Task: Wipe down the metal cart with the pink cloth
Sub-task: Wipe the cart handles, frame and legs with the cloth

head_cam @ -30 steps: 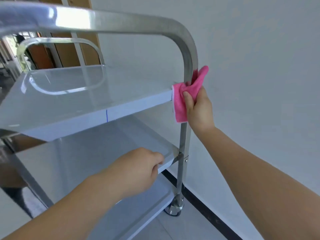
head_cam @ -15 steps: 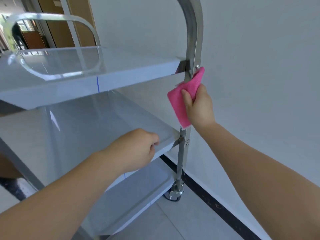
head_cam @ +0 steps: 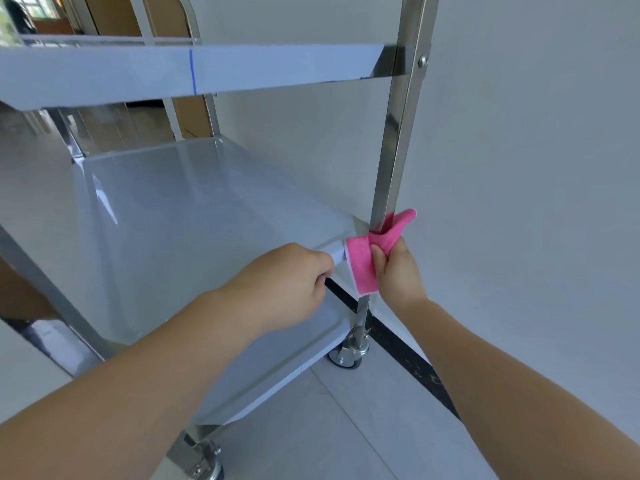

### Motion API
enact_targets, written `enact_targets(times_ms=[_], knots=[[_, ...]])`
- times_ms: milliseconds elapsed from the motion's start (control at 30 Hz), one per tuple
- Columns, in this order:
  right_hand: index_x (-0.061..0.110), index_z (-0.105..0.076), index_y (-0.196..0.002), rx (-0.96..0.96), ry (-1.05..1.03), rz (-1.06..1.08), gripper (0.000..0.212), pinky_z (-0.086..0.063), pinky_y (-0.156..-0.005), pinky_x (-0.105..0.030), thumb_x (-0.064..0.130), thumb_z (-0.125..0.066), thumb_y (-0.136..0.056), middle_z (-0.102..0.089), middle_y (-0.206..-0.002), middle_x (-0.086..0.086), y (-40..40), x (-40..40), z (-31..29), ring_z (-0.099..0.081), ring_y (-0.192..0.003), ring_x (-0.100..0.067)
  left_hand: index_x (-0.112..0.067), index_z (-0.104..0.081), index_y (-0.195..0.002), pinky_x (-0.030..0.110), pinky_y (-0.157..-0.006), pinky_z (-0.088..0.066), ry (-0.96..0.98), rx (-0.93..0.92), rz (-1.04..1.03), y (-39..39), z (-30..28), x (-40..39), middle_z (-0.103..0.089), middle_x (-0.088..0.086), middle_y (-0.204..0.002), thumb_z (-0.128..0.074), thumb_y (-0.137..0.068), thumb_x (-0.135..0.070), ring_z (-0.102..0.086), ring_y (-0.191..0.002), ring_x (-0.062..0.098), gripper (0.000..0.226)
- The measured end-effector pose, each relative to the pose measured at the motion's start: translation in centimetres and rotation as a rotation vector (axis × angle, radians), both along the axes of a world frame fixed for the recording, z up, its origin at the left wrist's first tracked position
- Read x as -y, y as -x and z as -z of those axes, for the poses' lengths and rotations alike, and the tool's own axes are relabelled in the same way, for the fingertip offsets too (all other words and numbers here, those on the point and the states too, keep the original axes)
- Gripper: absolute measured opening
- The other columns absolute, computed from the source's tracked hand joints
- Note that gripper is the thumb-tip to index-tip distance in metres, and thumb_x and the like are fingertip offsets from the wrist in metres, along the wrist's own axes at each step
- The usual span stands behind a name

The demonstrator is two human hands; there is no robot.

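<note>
Right hand (head_cam: 398, 271) is gripping one folded pink cloth (head_cam: 363, 263) around the steel upright post (head_cam: 398, 133) at middle-shelf level. Left hand (head_cam: 287, 285) is clenching that shelf's edge. Three grey metal cart shelves (head_cam: 194, 216), two casters (head_cam: 349, 355) showing.

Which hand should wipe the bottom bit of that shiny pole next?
The right hand. It grips the pink cloth around the pole. The left hand has no cloth; it holds the middle shelf's edge.

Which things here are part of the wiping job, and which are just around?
Part of the job:
pink cloth
metal cart
right hand
left hand

Just around:
white wall
tiled floor
wooden door
</note>
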State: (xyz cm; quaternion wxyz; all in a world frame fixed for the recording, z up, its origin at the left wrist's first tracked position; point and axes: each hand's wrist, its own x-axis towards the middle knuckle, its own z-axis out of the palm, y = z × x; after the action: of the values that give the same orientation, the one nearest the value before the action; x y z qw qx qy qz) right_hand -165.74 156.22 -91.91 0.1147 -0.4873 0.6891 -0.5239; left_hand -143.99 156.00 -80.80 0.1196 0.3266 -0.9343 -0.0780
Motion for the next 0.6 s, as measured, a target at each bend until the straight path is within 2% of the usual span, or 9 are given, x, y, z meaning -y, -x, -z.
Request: enact_targets(times_ms=[100,133,233,300,367,433,533,600], knots=[[0.044,-0.048,-0.103,0.025,-0.042,-0.038,0.021,-0.042,-0.087,-0.026,0.03,-0.042,-0.089,-0.06,-0.102,0.016,0.2,-0.1,1.0,-0.056,-0.092,0.005,-0.017,-0.06,-0.107,0.029,-0.058,-0.044,-0.021,0.021,-0.001,0.0,1.0,-0.2,-0.058,0.004,-0.077,-0.04,-0.092,-0.019,-0.046,-0.056,0.017,0.025],[0.04,-0.048,-0.104,0.019,-0.057,-0.04,0.019,-0.043,-0.087,-0.027,0.028,-0.042,-0.09,-0.061,-0.103,0.012,0.2,-0.1,1.3,-0.058,-0.094,-0.003,-0.018,-0.059,-0.108,0.027,-0.057,-0.042,-0.032,0.035,0.003,0.0,1.5,-0.4,-0.057,0.002,-0.077,-0.04,-0.092,-0.019,-0.045,-0.054,0.014,0.025],[0.026,-0.047,-0.104,-0.03,-0.135,-0.02,0.011,-0.041,-0.077,-0.026,0.026,-0.041,-0.094,-0.062,-0.097,0.003,0.0,0.0,2.8,-0.059,-0.088,-0.015,-0.016,-0.059,-0.107,0.025,-0.054,-0.037,-0.06,0.083,0.017,0.0,3.6,-0.9,-0.059,0.004,-0.082,-0.04,-0.093,-0.019,-0.041,-0.052,0.009,0.024],[0.008,-0.046,-0.117,-0.058,-0.136,0.016,0.03,-0.043,-0.076,-0.028,0.029,-0.039,-0.096,-0.061,-0.098,-0.006,-0.3,0.3,3.7,-0.061,-0.089,-0.021,-0.016,-0.059,-0.107,0.024,-0.05,-0.034,-0.096,0.102,0.019,-0.1,5.2,-1.2,-0.06,0.005,-0.084,-0.041,-0.093,-0.019,-0.04,-0.051,0.007,0.024],[0.003,-0.041,-0.123,-0.049,-0.106,0.043,0.038,-0.044,-0.076,-0.031,0.03,-0.039,-0.096,-0.06,-0.1,-0.009,-0.5,0.4,4.5,-0.059,-0.09,-0.023,-0.015,-0.06,-0.104,0.027,-0.053,-0.04,-0.127,0.111,0.011,-0.4,6.9,-1.3,-0.06,0.005,-0.082,-0.042,-0.092,-0.018,-0.047,-0.055,0.014,0.022],[0.003,-0.039,-0.124,-0.047,-0.095,0.046,0.039,-0.043,-0.078,-0.032,0.031,-0.039,-0.096,-0.059,-0.103,-0.01,-0.5,0.4,5.6,-0.058,-0.091,-0.023,-0.014,-0.06,-0.102,0.034,-0.063,-0.049,-0.146,0.122,-0.001,-0.8,8.8,-1.3,-0.061,0.006,-0.082,-0.042,-0.091,-0.018,-0.054,-0.065,0.025,0.022],[0.003,-0.036,-0.125,-0.053,-0.087,0.053,0.04,-0.04,-0.082,-0.031,0.029,-0.04,-0.096,-0.055,-0.11,-0.01,-0.5,0.5,7.6,-0.053,-0.095,-0.02,-0.019,-0.06,-0.105,0.033,-0.071,-0.049,-0.192,0.124,-0.037,-1.4,11.7,-1.3,-0.06,0.004,-0.087,-0.043,-0.091,-0.02,-0.058,-0.081,0.027,0.023],[0.001,-0.034,-0.126,-0.057,-0.071,0.079,0.042,-0.038,-0.084,-0.029,0.029,-0.042,-0.095,-0.052,-0.117,-0.013,-0.6,0.7,9.0,-0.05,-0.097,-0.019,-0.019,-0.06,-0.106,0.035,-0.073,-0.051,-0.211,0.133,-0.059,-1.8,13.2,-1.2,-0.064,0.005,-0.092,-0.043,-0.091,-0.021,-0.059,-0.083,0.027,0.023]])
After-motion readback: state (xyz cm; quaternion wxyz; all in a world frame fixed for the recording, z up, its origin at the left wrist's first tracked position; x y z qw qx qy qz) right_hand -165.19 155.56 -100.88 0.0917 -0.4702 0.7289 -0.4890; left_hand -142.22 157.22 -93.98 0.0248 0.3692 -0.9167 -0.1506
